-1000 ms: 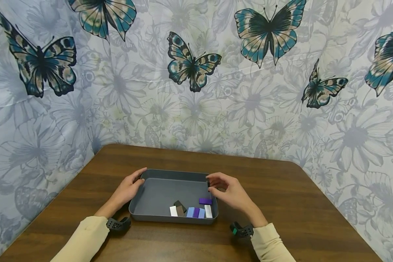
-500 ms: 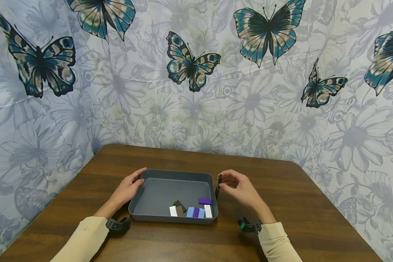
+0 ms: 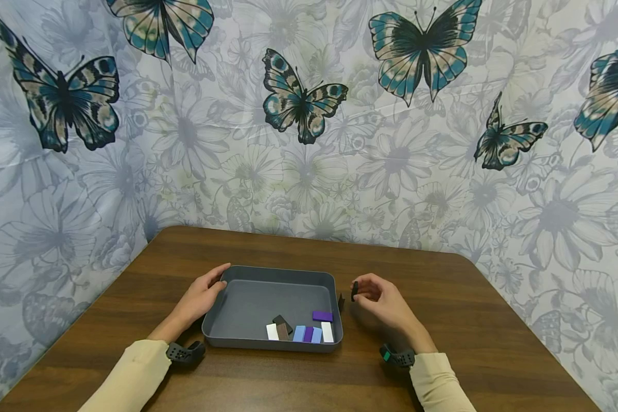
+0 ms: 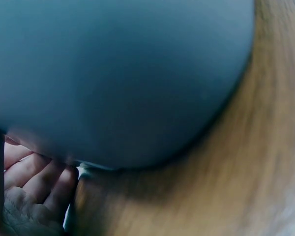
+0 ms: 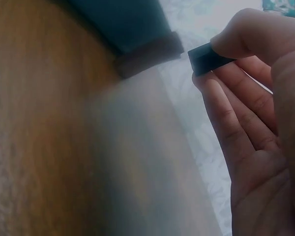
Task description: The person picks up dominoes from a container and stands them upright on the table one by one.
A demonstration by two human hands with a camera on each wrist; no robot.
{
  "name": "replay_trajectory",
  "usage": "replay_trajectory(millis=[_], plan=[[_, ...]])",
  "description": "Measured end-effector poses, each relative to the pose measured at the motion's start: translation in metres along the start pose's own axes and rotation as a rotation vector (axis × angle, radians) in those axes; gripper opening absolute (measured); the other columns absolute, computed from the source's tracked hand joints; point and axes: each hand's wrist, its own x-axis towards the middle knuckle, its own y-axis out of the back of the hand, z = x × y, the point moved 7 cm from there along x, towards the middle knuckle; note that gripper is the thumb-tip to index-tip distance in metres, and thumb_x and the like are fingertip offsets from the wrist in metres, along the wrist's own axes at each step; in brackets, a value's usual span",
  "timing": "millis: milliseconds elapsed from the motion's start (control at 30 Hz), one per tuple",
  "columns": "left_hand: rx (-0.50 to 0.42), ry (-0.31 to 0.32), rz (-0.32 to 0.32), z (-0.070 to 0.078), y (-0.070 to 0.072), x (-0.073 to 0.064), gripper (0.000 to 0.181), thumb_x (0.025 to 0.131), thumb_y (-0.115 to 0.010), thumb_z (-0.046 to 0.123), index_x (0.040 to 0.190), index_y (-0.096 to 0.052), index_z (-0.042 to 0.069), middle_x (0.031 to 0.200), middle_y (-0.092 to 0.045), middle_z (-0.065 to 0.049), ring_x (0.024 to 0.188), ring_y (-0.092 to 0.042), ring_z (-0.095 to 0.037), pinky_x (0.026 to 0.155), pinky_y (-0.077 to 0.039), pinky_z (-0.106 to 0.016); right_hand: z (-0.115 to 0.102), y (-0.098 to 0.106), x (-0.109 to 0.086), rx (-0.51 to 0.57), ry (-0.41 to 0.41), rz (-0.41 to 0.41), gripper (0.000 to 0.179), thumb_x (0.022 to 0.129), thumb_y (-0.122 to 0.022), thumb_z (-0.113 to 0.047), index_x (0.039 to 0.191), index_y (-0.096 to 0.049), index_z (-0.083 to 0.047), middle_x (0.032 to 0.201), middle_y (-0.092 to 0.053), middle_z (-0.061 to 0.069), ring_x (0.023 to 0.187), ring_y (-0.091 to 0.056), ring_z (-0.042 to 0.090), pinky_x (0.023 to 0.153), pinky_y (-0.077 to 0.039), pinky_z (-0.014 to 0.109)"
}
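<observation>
- your right hand (image 3: 383, 302): thumb and fingers pinch a black block (image 3: 354, 290), held clear of the tray (image 3: 268, 297), off its right side.
- your left hand (image 3: 201, 297): relaxed, touching the tray by its far left corner; fingers partly hidden.
- progress, by the layout: seems part-way. inside, toward the near right: two white blocks (image 3: 327, 332), two blue blocks (image 3: 299, 333), two purple blocks (image 3: 322, 316), a taupe block (image 3: 282, 332), a dark block (image 3: 278, 320). black one not yet set down.
- brown block (image 3: 341, 303) outside, against the right wall; you could knock it.
- that wall lies between your black block and those inside.
- around: surface (image 3: 298, 380), wristbands (image 3: 186, 352), butterfly cloth (image 3: 288, 189) behind.
</observation>
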Motion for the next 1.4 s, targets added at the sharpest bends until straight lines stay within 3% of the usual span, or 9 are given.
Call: replay_trajectory(millis=[333,433,633,1400], plan=[[-0.001,0.012,-0.004,-0.001,-0.001,-0.001,0.054,0.110,-0.045,0.017,0.162,-0.032,0.008,0.164,-0.030,-0.027,0.151,-0.030,-0.046,0.115,-0.034,-0.062,0.024,-0.013,-0.004,0.034,-0.029,-0.026,0.027,0.092,-0.075,-0.003,0.118,-0.066,-0.004,0.114,-0.072,0.016,0.100,-0.072,0.014,0.089,-0.057,0.025],[0.002,0.013,-0.003,0.000,-0.001,-0.002,0.054,0.110,-0.045,0.017,0.162,-0.032,0.007,0.164,-0.030,-0.026,0.151,-0.030,-0.046,0.115,-0.034,-0.062,0.028,-0.018,-0.006,0.033,-0.026,-0.042,0.027,0.093,-0.075,-0.005,0.119,-0.066,-0.003,0.115,-0.072,0.017,0.102,-0.072,0.019,0.089,-0.056,0.025],[0.000,0.008,-0.001,0.001,-0.001,-0.001,0.054,0.110,-0.045,0.017,0.162,-0.033,0.008,0.165,-0.030,-0.026,0.151,-0.030,-0.045,0.115,-0.034,-0.062,0.030,-0.022,-0.008,0.044,-0.040,-0.053,0.030,0.092,-0.075,-0.006,0.120,-0.065,-0.001,0.117,-0.071,0.019,0.105,-0.072,0.027,0.089,-0.056,0.023],[-0.004,-0.002,0.010,0.001,0.000,0.001,0.053,0.110,-0.045,0.015,0.161,-0.034,0.007,0.164,-0.031,-0.027,0.151,-0.030,-0.045,0.116,-0.034,-0.061,0.029,-0.023,-0.006,0.008,-0.025,-0.062,0.030,0.093,-0.077,-0.009,0.121,-0.067,-0.004,0.118,-0.073,0.017,0.106,-0.074,0.025,0.090,-0.057,0.025]])
